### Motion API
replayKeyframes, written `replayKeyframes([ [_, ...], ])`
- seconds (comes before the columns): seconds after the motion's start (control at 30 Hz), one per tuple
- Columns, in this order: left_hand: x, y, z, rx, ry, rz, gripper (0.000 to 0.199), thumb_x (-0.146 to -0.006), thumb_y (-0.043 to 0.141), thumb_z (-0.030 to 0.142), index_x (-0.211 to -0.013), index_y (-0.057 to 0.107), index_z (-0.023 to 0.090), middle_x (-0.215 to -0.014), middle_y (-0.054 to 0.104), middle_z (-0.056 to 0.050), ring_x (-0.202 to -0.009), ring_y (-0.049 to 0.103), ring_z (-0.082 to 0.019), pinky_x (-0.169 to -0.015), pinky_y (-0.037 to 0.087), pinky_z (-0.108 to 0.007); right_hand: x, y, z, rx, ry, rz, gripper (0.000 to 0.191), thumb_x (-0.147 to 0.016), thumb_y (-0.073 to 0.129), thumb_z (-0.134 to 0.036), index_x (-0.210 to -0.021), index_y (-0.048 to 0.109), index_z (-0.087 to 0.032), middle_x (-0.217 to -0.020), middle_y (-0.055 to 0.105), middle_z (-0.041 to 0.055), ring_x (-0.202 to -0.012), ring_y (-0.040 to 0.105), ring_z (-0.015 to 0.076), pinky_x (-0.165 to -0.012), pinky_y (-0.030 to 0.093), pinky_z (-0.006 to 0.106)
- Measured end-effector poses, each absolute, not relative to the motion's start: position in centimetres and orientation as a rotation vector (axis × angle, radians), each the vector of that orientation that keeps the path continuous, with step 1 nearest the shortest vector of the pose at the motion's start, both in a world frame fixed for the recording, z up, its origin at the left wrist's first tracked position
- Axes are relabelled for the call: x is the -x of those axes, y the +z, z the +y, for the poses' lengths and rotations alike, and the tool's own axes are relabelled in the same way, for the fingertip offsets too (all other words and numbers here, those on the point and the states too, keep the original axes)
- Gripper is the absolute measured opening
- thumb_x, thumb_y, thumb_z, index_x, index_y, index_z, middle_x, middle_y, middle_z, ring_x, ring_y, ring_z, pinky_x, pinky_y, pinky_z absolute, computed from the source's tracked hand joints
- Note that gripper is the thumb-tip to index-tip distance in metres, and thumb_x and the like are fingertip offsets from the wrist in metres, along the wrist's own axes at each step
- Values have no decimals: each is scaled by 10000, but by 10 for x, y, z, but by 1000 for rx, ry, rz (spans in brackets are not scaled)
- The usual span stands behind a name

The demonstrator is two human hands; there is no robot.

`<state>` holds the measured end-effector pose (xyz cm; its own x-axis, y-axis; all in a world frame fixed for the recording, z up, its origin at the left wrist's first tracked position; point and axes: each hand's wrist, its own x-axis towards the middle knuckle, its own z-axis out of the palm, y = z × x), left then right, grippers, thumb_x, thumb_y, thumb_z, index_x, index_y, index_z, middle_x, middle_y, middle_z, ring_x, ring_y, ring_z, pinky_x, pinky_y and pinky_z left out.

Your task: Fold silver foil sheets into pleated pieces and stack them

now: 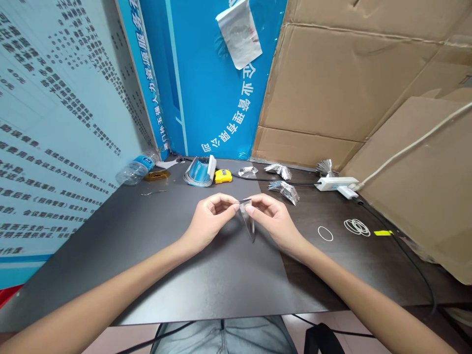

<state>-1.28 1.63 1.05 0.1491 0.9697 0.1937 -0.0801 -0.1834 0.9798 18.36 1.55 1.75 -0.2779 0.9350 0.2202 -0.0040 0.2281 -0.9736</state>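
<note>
My left hand point(211, 222) and right hand point(272, 222) pinch a shiny clear strip point(246, 216) between them, fingertips closed on its top, above the dark mat point(206, 287); its long axis points down toward me, tip slightly right.

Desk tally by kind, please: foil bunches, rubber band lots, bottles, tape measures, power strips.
Silver foil bunches: 4
Rubber band lots: 2
Plastic water bottle: 1
Yellow tape measure: 1
White power strip: 1
Total: 9
</note>
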Motion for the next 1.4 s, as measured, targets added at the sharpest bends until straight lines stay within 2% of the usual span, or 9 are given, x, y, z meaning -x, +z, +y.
replayKeyframes([
  [0.17, 13, 12, 15, -1366, 1285, 945, 290, -801, 837, 405, -909, 731, 157, -934, 760, -66, -879, 692, -190, -851, 548, -290, -183, 18, 15, 882, 1203, -1549, 222, -902, 736, -428, -1007, 727, -234, -1015, 694, 46, -964, 638, 189, -917, 514, 336],
  [0.4, 12, 11, 13, -1420, 1252, 928, 286, -827, 817, 422, -903, 731, 160, -902, 762, -63, -834, 693, -184, -803, 560, -286, -183, 20, 14, 909, 1223, -1519, 257, -900, 731, -470, -955, 699, -222, -955, 677, 42, -884, 643, 188, -819, 525, 331],
  [0.6, 12, 8, 12, -1388, 1213, 846, 264, -830, 824, 398, -918, 738, 164, -926, 774, -61, -859, 712, -186, -834, 569, -290, -183, 18, 14, 912, 1225, -1507, 286, -900, 727, -497, -923, 680, -216, -879, 674, 39, -811, 622, 176, -789, 514, 322],
  [0.97, 15, 8, 14, -1377, 1197, 816, 229, -833, 835, 363, -942, 791, 167, -927, 794, -62, -875, 735, -190, -855, 583, -289, -182, 20, 12, 913, 1211, -1505, 279, -877, 759, -481, -923, 691, -214, -909, 677, 40, -860, 619, 175, -836, 509, 322],
  [1.4, 14, 7, 15, -1357, 1206, 814, 219, -825, 844, 346, -927, 798, 158, -907, 801, -62, -858, 747, -187, -846, 597, -280, -181, 19, 13, 878, 1257, -1450, 263, -858, 795, -419, -898, 680, -185, -870, 667, 25, -820, 610, 140, -785, 497, 276],
])
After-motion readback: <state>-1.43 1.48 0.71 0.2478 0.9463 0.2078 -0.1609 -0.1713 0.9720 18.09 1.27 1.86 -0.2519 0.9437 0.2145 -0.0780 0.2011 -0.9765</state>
